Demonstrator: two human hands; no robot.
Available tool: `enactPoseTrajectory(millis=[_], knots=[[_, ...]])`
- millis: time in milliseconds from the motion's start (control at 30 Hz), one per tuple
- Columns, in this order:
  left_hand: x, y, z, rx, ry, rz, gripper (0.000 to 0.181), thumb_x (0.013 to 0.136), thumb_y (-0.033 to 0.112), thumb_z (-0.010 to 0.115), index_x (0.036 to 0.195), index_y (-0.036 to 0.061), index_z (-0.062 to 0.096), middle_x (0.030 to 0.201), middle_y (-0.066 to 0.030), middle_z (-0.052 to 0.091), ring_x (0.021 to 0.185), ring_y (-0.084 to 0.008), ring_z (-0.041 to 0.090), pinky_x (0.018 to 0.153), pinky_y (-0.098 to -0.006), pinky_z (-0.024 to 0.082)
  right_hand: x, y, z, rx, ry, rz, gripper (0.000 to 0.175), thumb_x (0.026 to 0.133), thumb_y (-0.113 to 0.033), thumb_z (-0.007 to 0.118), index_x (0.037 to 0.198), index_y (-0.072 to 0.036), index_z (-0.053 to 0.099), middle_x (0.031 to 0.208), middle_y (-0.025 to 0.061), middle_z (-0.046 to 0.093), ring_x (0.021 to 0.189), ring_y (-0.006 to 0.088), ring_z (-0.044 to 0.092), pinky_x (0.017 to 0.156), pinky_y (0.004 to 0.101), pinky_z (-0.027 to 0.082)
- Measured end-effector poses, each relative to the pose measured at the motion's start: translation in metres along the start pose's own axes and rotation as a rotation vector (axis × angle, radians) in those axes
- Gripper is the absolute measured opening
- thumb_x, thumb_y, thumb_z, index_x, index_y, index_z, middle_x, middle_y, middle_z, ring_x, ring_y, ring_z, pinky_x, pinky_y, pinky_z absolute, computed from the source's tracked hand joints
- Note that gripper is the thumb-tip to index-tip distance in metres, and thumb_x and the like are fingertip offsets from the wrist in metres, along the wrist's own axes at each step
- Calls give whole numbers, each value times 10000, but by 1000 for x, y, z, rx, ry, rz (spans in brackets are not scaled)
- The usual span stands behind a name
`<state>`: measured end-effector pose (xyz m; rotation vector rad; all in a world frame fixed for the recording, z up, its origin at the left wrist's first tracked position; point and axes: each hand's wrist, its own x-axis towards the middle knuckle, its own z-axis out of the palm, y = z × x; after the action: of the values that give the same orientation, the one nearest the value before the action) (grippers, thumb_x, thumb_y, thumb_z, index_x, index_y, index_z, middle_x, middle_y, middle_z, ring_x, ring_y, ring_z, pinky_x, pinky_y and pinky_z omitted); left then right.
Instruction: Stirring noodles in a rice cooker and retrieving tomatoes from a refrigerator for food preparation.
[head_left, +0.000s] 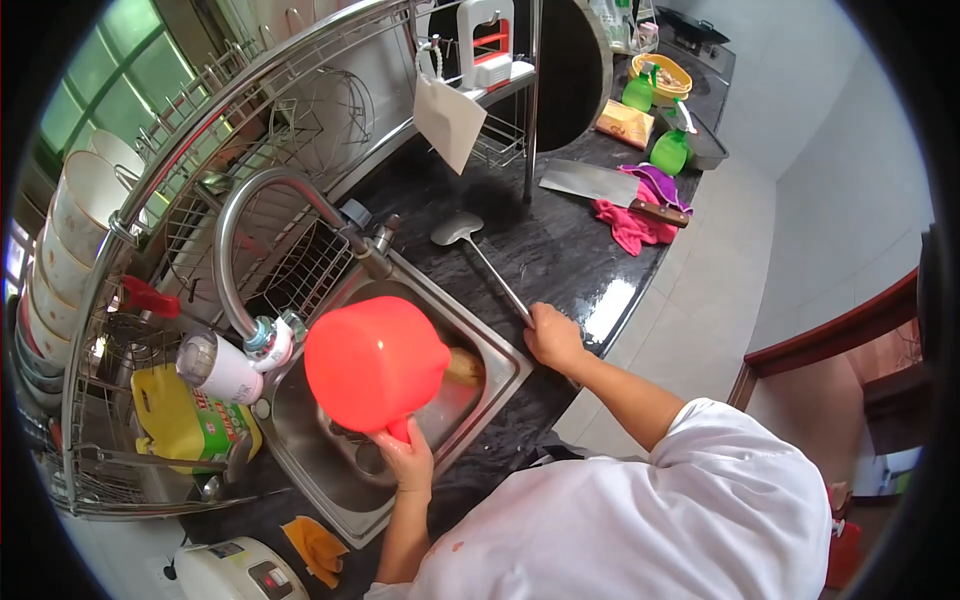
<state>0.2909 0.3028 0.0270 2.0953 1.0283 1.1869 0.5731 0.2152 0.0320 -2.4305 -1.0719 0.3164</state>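
Observation:
My left hand (407, 459) grips the handle of a red plastic water dipper (373, 364) above the stainless steel sink (450, 442). The dipper's smooth outer side faces me, so its inside is hidden. Behind it, a yellowish-brown item (465, 367), partly covered and not clearly identifiable, lies in the basin. With my right hand (555, 337) I hold the end of a long-handled metal wok turner (495, 274). Its broad head rests on the black countertop (517, 244) behind the sink. The curved faucet (232, 225) arches over the basin's left side.
A cleaver (589, 182) lies partly on pink cloth (637, 229) near the counter edge. Green spray bottles (670, 152) stand farther along. A metal dish rack (150, 195) holding stacked bowls (60, 292) spans the left. A yellow jug (172, 412) and rice cooker (232, 574) are nearby.

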Motion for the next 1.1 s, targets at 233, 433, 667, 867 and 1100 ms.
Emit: enactPoseTrajectory(millis=[233, 433, 667, 867, 1100], knots=[[33, 60, 57, 17, -281, -97, 862, 778, 22, 567, 1411, -32, -16, 1168, -274, 488, 1086, -365, 506, 961, -389, 359, -25, 26, -111, 341, -24, -48, 311, 775, -155, 636, 1043, -36, 531, 863, 152, 588, 771, 301, 594, 687, 368, 462], [73, 97, 169, 4, -334, -228, 907, 775, 56, 598, 1388, -59, -60, 1267, -335, 372, 1128, -420, 451, 950, -409, 370, -43, 47, -163, 494, -149, -77, 302, 774, -91, 662, 1036, -18, 531, 750, 52, 547, 657, 129, 505, 591, 279, 420], [93, 103, 282, -120, -328, -288, 909, 771, 42, 534, 1392, -2, -128, 1162, -316, 397, 956, -440, 493, 889, -440, 394, -60, 50, -152, 679, -210, -36, 290, 763, -56, 670, 1014, -25, 527, 754, 28, 529, 619, 79, 470, 545, 235, 388], [103, 64, 244, -506, -395, -506, 397, 931, 274, 431, 1162, -49, 428, 881, -208, 587, 796, -322, 597, 703, -398, 453, -48, 34, -125, 473, -173, -190, 328, 732, -72, 675, 1007, -13, 508, 839, 139, 539, 703, 264, 552, 627, 343, 448], [59, 138, 145, -1358, 19, -974, 269, 969, 337, 391, 1022, 90, 485, 762, -16, 465, 650, -126, 463, 641, -316, 437, -46, 26, -88, 490, -481, -448, 470, 748, -203, 687, 1126, -10, 484, 967, 185, 529, 934, 359, 534, 790, 404, 439]])
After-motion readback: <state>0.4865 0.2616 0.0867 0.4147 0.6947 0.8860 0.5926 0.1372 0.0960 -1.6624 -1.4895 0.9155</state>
